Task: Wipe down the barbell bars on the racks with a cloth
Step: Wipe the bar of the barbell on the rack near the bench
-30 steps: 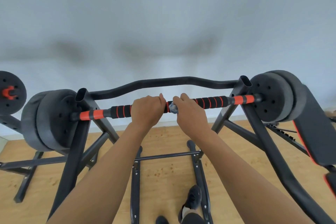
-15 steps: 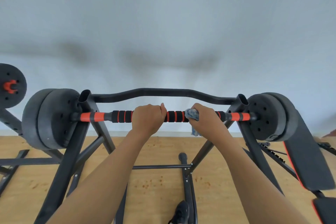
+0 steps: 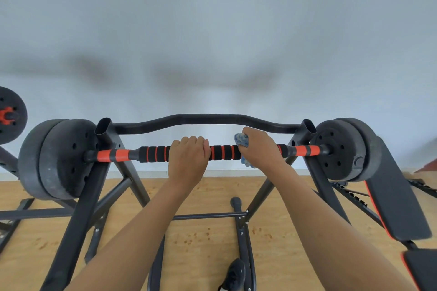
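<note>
1. Head view, the bar: the barbell bar [image 3: 153,153] lies across the uprights of the rack [image 3: 78,208], with a weight plate [image 3: 340,149] on each end. Its ribbed black-and-orange foam runs between the two hands.
2. Head view, the steadying hand: the left hand [image 3: 188,160] sits over the middle of the bar, with its fingers curled round it from above and nothing else in it. I judge its job is to stop the bar rolling in its cradles, so it should grip firmly.
3. Head view, the wiping hand: the right hand [image 3: 260,149] clasps the blue cloth [image 3: 241,140] round the bar, right of centre. A tuft shows above the knuckles and a tail hangs below (the palm side is hidden, so I cannot tell how fully the cloth encircles the bar).
4. To wipe well, squeeze hard enough to press the cloth into the foam ribs. Draw it steadily toward the right orange sleeve, twisting the wrist so the underside gets wiped too.
5. The hanging tail could snag on the right upright. The stretch under the left hand cannot be wiped until that hand shifts.
</note>
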The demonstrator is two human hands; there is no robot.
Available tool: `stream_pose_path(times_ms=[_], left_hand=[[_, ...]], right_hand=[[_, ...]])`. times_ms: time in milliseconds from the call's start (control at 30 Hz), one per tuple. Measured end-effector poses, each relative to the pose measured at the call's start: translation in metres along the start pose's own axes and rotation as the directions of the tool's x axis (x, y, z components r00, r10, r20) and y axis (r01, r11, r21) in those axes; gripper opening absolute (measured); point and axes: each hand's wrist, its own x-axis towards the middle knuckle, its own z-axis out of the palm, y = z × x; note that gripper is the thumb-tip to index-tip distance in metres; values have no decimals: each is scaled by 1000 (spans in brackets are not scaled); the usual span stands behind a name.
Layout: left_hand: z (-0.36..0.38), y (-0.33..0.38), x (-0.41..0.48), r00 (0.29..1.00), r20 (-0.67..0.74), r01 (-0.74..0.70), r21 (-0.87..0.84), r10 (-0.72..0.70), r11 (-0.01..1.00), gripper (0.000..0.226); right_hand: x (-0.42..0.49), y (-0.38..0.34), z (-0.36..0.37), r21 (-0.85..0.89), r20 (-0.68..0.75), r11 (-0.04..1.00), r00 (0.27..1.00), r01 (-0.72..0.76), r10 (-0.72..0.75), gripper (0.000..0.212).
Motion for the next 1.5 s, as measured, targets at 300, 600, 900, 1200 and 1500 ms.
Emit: stream_pose_path(times_ms=[300,600,900,1200,1500], left_hand=[[11,-1,-32,998,-65,-32,-186,20,982,43],[10,7,-72,994,93,-58,-74,65,996,86],[-37,2,-27,999,49,10,-191,-1,982,36],[-17,3,-30,989,126,-72,-37,76,997,75],[-16,10,-76,977,214,-14,-56,25,998,59]], right_hand=[[-17,2,7,-68,-49,997,998,38,-42,6],[-30,12,10,-54,-125,997,990,61,-67,12],[-37,10,11,-17,-98,999,994,39,-41,18],[-32,8,7,9,-70,999,997,32,-31,19],[-51,2,7,116,-63,992,996,-55,62,22]])
